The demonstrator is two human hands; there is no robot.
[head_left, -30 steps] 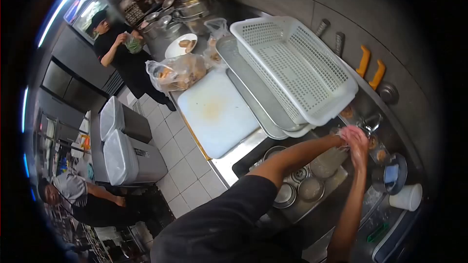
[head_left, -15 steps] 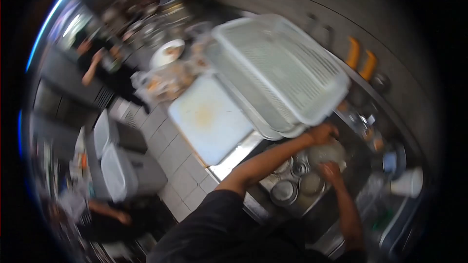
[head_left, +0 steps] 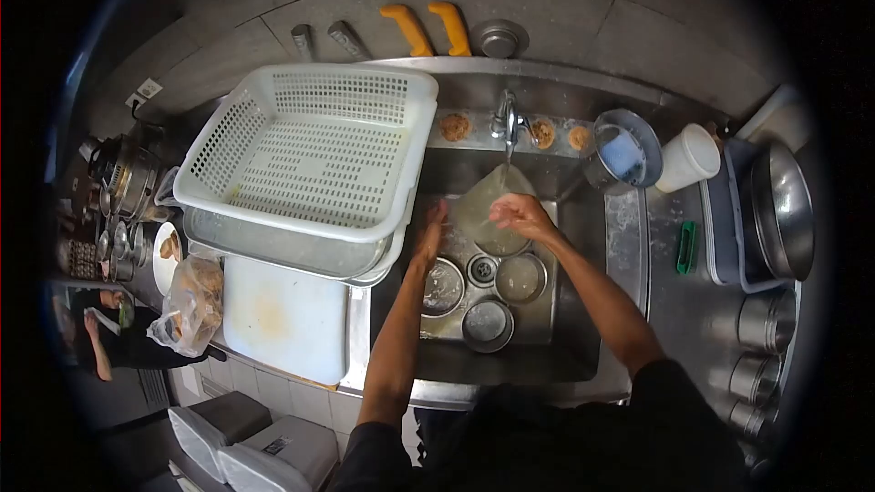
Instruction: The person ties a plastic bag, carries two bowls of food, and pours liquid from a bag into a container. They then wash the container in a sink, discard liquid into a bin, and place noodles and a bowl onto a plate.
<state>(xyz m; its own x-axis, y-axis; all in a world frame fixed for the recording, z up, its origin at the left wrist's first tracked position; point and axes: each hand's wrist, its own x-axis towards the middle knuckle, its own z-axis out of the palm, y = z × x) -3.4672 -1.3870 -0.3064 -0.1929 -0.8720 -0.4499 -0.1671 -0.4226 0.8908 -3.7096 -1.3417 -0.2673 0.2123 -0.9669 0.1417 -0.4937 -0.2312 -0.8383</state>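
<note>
In the sink (head_left: 583, 328), a pale, translucent, greenish-grey piece (head_left: 483, 196) lies under the tap (head_left: 507, 118), with water running onto it; its exact kind is unclear. My right hand (head_left: 519, 212) is in front of this piece, fingers curled together, and what they grip is hidden. At the piece's left, close to the basket's side, my left hand (head_left: 435, 230) has its fingers stretched out and nothing visible in them. Several round metal tins, among them a front tin (head_left: 488, 323) and a right tin (head_left: 520, 278), sit in the sink around the drain (head_left: 481, 269).
A white perforated basket (head_left: 319, 159) rests on trays left of the sink, beside a white cutting board (head_left: 283, 319). Yellow-handled tools (head_left: 407, 30) hang behind. To the right are a tub with a blue sponge (head_left: 622, 155), a white container (head_left: 690, 159) and metal bowls (head_left: 784, 210). Another person (head_left: 114, 333) stands far left.
My view has swung round to face the sink squarely and is sharper. My left hand has moved from beyond the translucent piece to its left side; my right hand stays at the piece.
</note>
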